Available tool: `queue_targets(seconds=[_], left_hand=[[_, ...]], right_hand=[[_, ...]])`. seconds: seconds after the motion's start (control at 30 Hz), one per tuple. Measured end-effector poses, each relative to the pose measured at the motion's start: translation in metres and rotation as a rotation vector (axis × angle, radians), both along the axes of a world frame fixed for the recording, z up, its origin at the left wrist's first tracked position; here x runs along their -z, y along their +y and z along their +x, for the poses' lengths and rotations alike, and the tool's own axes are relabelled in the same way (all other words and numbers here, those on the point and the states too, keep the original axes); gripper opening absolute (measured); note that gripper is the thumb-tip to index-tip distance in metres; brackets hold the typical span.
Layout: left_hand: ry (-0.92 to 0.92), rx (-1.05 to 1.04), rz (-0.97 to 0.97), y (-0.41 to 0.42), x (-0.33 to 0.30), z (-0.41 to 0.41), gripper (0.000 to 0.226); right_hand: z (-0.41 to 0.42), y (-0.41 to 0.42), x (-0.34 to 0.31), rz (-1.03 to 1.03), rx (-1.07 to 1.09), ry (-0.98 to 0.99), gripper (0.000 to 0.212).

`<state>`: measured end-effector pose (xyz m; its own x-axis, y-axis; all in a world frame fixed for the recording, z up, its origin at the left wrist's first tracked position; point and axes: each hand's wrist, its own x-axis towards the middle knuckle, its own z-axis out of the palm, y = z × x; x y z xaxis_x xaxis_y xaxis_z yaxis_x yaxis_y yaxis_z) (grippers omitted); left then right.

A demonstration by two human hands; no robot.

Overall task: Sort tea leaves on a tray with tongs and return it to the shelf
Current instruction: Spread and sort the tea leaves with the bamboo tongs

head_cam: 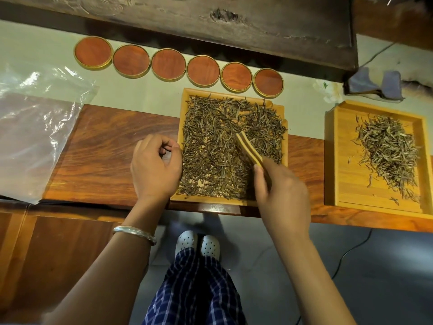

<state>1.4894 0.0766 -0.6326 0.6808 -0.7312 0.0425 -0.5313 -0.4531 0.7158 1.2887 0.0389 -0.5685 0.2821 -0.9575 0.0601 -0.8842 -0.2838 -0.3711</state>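
1. 2 bamboo trays sit on the counter. The nearer tray is packed edge to edge with dark tea leaves, and that's the one under both hands.
2. The right hand grips the bamboo tongs at their back end, fingers wrapped snug around them. The tong tips point up and left from those fingers, nearly pinched together, right over the middle of the leaf pile. Can't tell if a leaf is caught between them.
3. The left hand rests just beside the tray's left rim, loosely curled, thumb and fingertips close together at the edge. Whether it's pinching a leaf or just touching the rim is too small to make out.
4. Well off to the right of the tong-holding fingers is the second tray, with a smaller, paler heap of leaves and lots of bare bamboo showing.
5. Beyond the fingertips, 6 round reddish coasters with gold rims run in a row, each touching or almost touching the next.
6. Far left of the left hand there's a clear plastic bag lying flat on the counter.
7. A silver bangle sits on the left wrist, and down below you can see plaid trousers and white clogs.
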Motion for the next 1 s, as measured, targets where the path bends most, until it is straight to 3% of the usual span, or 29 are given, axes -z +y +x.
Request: queue_targets(seconds=[0.43,0.63,0.8,1.0], left_hand=[[0.020,0.001,0.011,-0.001,-0.001,0.000,0.008],[0.017,0.009,0.014,-0.001,-0.001,0.000,0.007],[0.012,0.027,0.024,0.000,-0.003,0.001,0.007],[0.023,0.013,0.050,-0.001,-0.005,0.000,0.008]], right_hand=[[0.014,-0.037,0.015,-0.040,-0.047,0.060,0.029],[0.017,-0.065,-0.014,-0.008,0.199,-0.412,0.026],[0.014,-0.157,-0.011,-0.021,0.418,-0.599,0.018],[0.015,-0.238,-0.004,-0.039,0.396,-0.258,0.014]])
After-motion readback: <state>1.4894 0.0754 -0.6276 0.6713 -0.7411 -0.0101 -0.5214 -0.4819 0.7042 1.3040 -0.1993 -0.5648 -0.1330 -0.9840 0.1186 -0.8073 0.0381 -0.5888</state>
